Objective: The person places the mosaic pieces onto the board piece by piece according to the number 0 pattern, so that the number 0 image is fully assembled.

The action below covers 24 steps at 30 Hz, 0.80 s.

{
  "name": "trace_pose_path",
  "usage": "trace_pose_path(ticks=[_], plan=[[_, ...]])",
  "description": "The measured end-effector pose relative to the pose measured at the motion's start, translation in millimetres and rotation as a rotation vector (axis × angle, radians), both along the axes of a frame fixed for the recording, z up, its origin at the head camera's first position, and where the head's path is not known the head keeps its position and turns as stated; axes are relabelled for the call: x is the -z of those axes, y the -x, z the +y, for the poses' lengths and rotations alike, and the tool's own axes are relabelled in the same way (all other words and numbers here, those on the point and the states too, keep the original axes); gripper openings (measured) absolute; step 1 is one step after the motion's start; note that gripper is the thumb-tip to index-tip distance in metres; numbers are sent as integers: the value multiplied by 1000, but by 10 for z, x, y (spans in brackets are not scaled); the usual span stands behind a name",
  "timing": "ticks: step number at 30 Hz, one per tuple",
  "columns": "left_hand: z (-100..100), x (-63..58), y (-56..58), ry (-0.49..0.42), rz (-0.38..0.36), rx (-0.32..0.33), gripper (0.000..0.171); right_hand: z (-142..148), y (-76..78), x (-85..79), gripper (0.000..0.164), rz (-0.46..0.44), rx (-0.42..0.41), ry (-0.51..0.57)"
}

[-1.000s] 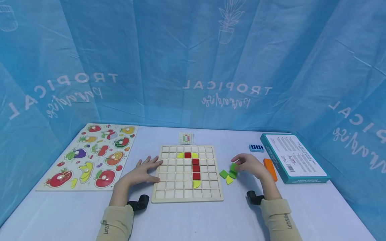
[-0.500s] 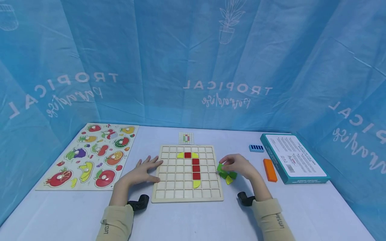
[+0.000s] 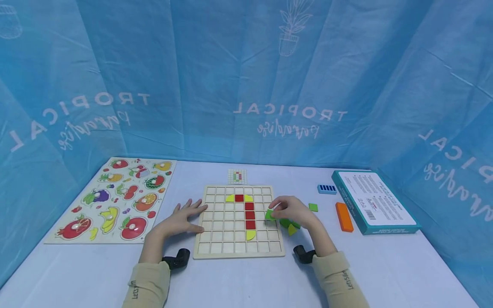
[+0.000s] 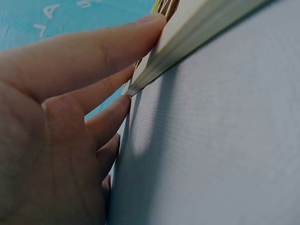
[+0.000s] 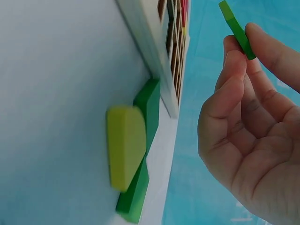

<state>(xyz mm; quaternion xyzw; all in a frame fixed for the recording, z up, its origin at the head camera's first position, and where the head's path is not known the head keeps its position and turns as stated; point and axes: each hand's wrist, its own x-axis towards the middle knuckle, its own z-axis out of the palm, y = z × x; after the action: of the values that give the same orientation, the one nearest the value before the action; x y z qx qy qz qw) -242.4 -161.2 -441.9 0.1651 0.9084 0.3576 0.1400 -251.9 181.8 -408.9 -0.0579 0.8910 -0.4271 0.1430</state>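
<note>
In the head view a wooden grid board (image 3: 215, 248) lies on the table, with a column of red square tiles (image 3: 250, 215) and several yellow quarter-round tiles (image 3: 251, 235) set in its cells. My left hand (image 3: 179, 221) rests at the board's left edge; fingertips and thumb touch the rim, fingers nearly straight. Between thumb and fingers my right hand (image 3: 291, 211) pinches a green square tile (image 5: 236, 30), held over the board's right side. Beneath that hand, beside the board, lie a yellow tile (image 5: 125, 147) and green tiles (image 5: 147, 105), partly hidden in the head view.
A small pattern card (image 3: 237, 176) lies behind the board. One more green tile (image 3: 313, 207) sits to the right, near an orange block (image 3: 344, 217), a blue slotted block (image 3: 327, 189) and a teal box (image 3: 379, 201). A fruit puzzle (image 3: 115, 201) lies at left.
My right hand has moved left from the loose tiles to over the board's right side, carrying a green tile. A green tile behind it has come into view. My left hand has stayed put.
</note>
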Motion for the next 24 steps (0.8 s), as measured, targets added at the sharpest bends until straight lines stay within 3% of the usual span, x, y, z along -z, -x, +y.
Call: trace_pose_path(ticks=[13,24], plan=[[7,8,-4,-1,-5,-6,78,-309,-56,-20,12,1,-120,67],[4,3,3,1,8,5,77,-608,-129,-31,6,32,-251,10]])
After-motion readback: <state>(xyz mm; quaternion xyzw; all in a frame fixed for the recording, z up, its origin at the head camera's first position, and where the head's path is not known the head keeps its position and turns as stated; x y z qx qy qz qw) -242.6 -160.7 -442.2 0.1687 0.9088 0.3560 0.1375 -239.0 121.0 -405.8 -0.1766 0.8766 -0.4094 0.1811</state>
